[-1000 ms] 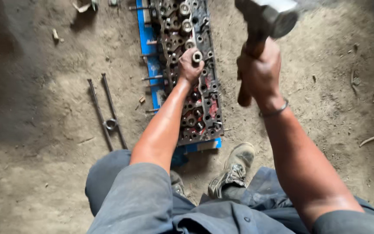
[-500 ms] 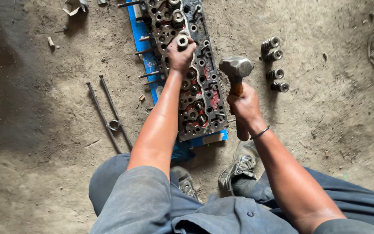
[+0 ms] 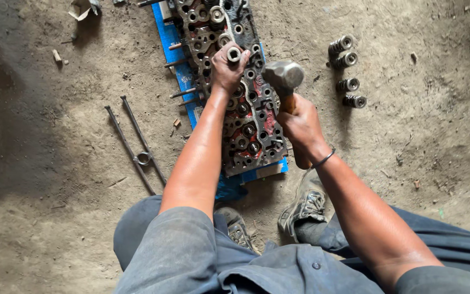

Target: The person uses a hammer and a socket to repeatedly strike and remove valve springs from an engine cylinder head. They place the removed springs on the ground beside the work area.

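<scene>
A greasy metal cylinder head (image 3: pixel 248 122) with red patches lies on a blue sheet (image 3: pixel 167 32) on the dirt floor. My left hand (image 3: pixel 225 71) grips a short metal tube (image 3: pixel 234 54) that stands upright on the head. My right hand (image 3: pixel 300 124) holds the wooden handle of a heavy hammer (image 3: pixel 283 76), whose steel head hangs just right of the tube, a little below its top.
Several coil springs (image 3: pixel 345 60) lie on the ground to the right of the cylinder head. Two long thin rods joined by a ring (image 3: pixel 137 144) lie to the left. My shoes (image 3: pixel 304 206) sit close to the head's near end. Scraps lie at top left.
The hammer has come down from high at the upper right to just beside the tube. My left hand has stayed on the tube.
</scene>
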